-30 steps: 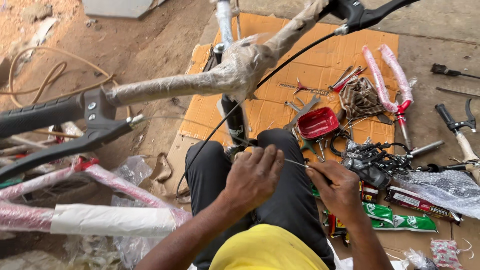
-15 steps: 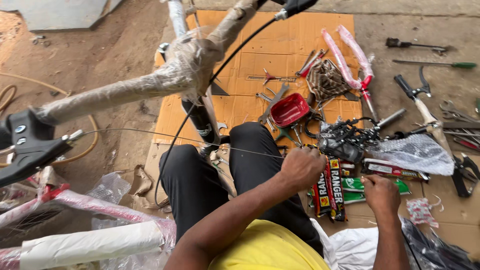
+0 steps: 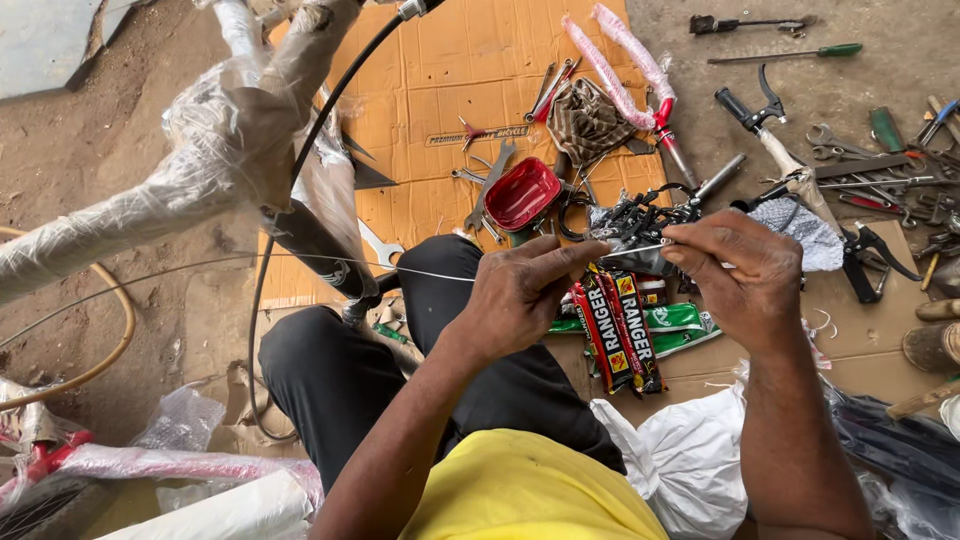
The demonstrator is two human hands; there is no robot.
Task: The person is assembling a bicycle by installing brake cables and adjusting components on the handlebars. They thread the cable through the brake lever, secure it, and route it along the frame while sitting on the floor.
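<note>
Dusty bare ground runs across the upper left of the frame, and a flattened sheet of corrugated cardboard [image 3: 440,80] lies over it at upper centre, creased and tan. On the cardboard lie flat steel spanners [image 3: 492,180] and a shallow red oval tin [image 3: 522,193]; what it holds cannot be made out. Right of it sits a tangle of black cable parts [image 3: 635,222], and farther right loose hand tools [image 3: 880,165] scatter over the ground. A bicycle frame [image 3: 170,190] wrapped in cloudy plastic film crosses the upper left.

At mid-frame the left hand [image 3: 525,295] pinches a thin, shiny steel wire [image 3: 300,258] between thumb and fingertips; the wire stretches leftward in a fine straight line toward the frame. The right hand [image 3: 745,270], just beside it, closes its fingertips on the wire's near end. Below them lie glossy red-and-black packets [image 3: 620,330] and a white plastic bag [image 3: 690,460].
</note>
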